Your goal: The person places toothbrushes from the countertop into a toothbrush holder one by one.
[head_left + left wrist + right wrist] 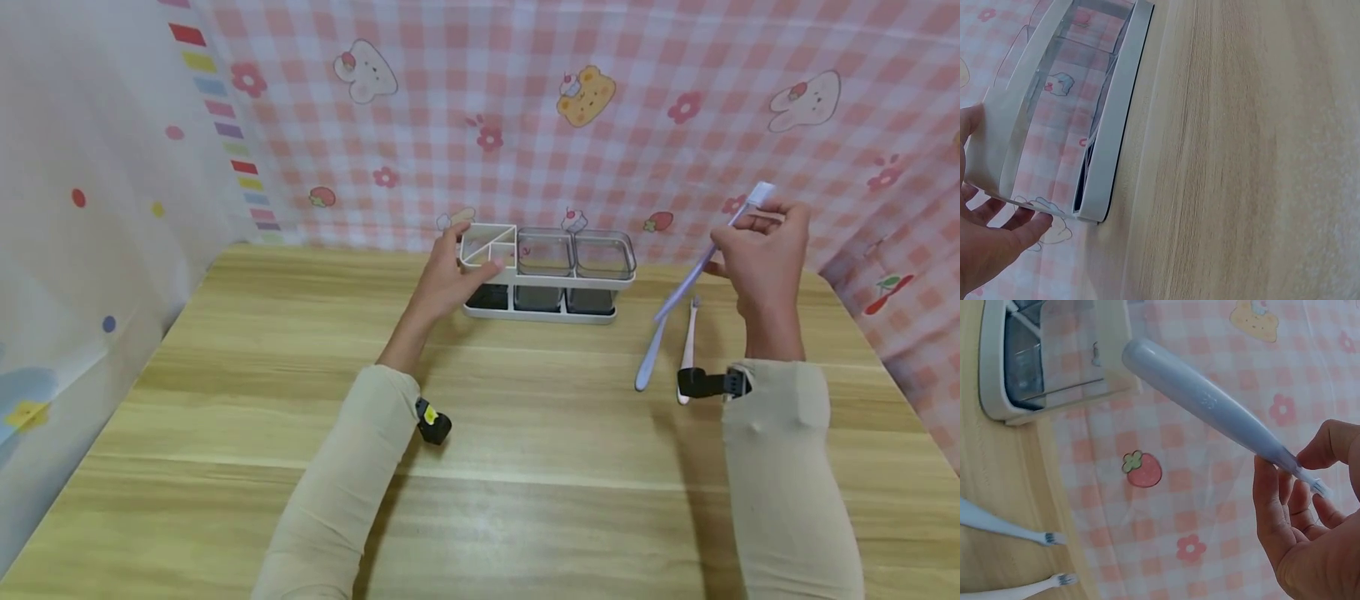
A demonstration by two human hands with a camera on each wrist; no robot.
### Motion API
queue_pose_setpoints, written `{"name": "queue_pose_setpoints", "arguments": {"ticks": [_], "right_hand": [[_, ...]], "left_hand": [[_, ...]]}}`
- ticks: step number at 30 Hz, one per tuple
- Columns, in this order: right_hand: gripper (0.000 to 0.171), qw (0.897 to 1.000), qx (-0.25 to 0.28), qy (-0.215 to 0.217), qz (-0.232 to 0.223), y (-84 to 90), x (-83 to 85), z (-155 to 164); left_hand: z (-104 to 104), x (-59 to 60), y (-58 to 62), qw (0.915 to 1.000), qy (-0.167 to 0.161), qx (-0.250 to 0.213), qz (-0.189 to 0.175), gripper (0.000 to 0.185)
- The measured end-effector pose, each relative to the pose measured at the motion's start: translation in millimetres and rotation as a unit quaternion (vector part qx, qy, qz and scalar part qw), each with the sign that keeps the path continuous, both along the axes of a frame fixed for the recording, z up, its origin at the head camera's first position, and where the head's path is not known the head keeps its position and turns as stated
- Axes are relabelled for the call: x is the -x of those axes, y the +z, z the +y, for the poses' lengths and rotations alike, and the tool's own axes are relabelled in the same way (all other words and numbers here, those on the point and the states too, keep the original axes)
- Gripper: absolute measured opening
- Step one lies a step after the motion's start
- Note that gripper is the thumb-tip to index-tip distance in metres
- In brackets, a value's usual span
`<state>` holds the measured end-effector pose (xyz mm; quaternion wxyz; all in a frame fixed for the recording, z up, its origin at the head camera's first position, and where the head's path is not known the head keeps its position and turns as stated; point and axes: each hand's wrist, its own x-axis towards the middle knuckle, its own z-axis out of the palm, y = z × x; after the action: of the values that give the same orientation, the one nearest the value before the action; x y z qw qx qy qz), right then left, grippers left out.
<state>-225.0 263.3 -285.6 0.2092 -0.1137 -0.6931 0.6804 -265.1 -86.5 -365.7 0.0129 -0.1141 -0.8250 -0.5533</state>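
Note:
A white organizer rack (546,280) with a divided left compartment and two clear grey cups stands at the back of the wooden table (525,467). My left hand (468,254) grips its left end, thumb on the front rim; in the left wrist view the fingers (1019,219) curl under the rack's (1110,125) end. My right hand (738,229) is raised to the right of the rack and pinches a lavender toothbrush (693,271) near its head, handle slanting down-left. The right wrist view shows that toothbrush (1210,406) in the fingertips (1269,487).
Two more toothbrushes lie on the table below the right hand: a pale blue one (648,358) and a white-pink one (687,346). A pink checked cloth (600,125) hangs behind the table, a white cloth (90,208) at the left.

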Motion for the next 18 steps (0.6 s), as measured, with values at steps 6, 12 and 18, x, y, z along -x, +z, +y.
{"name": "queue_pose_setpoints", "arguments": {"ticks": [6,12,18], "right_hand": [[0.048,0.999,0.026,0.002,0.038,10.3,4.6,-10],[0.046,0.997,0.028,-0.004,0.068,20.7,8.8,-18],[0.043,0.995,0.033,-0.009,0.092,27.7,10.3,-26]], "left_hand": [[-1,0.0,0.0,1.0,0.002,-0.001,-0.003,0.086],[-1,1.2,-0.1,1.0,-0.001,-0.005,-0.001,0.086],[1,1.8,-0.6,1.0,0.001,-0.003,-0.003,0.086]]}}
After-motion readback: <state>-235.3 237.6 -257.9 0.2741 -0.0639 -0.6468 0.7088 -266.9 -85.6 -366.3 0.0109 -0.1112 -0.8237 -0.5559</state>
